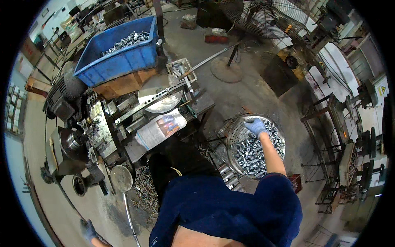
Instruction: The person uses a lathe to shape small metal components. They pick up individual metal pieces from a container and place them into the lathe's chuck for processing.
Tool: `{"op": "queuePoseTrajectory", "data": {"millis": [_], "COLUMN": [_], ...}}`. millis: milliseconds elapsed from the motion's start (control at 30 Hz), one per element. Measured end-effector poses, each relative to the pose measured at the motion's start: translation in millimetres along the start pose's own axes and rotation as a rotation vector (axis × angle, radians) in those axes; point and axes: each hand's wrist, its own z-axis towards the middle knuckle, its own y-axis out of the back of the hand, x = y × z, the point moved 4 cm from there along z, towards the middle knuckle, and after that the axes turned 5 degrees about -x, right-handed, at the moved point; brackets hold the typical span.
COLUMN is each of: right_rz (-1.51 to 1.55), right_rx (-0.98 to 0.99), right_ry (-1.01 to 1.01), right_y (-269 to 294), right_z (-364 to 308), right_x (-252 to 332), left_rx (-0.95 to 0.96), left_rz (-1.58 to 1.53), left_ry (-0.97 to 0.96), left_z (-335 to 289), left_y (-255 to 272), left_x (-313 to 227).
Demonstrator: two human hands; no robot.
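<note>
My right hand (256,126), in a blue-grey glove, is over the far part of a round perforated metal bowl (233,133). Its fingers are curled together, and whatever they may hold is hidden. Below and beside it lies a heap of small shiny metal fittings (253,158). Far out at the lower left, my gloved left hand (88,230) is closed round the end of a long thin lever bar (70,202). That bar runs up to the machine with the round metal chuck (74,139).
A blue bin (119,64) of similar fittings stands beyond the machine bench. A folded newspaper (160,129) and a round metal disc (161,94) lie on the bench. Metal shavings (144,193) cover the floor by my legs. A large fan (263,16) stands at the back.
</note>
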Motion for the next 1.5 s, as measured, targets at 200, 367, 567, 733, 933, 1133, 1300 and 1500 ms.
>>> {"op": "queuePoseTrajectory", "data": {"millis": [200, 367, 567, 733, 933, 1133, 1300, 1500], "right_rz": [0.440, 0.456, 0.676, 0.703, 0.495, 0.335, 0.282, -0.407], "right_rx": [0.176, 0.332, 0.140, 0.142, 0.149, 0.588, 0.659, 0.111], "right_ry": [0.530, 1.153, 1.428, 1.392, 1.484, 1.505, 1.604, 1.640], "right_y": [-15, -46, -41, -64, -51, -66, -80, -143], "right_z": [-45, -140, -187, -196, -194, -209, -208, -168], "right_x": [244, 434, 482, 482, 497, 528, 579, 683], "left_rx": [0.268, 0.550, 0.817, 0.836, 0.508, 0.365, 0.416, 0.025], "left_rz": [-0.972, -1.249, -1.869, -1.911, -1.254, -1.224, -1.041, -0.602], "left_ry": [-0.050, -0.180, 0.196, 0.181, -0.080, -0.176, -0.311, 0.175], "left_z": [52, 49, 18, 13, 34, 32, 45, 22], "left_y": [114, 59, 30, 31, 79, 64, 99, 113], "left_x": [-298, -427, -460, -438, -465, -426, -369, -173]}}
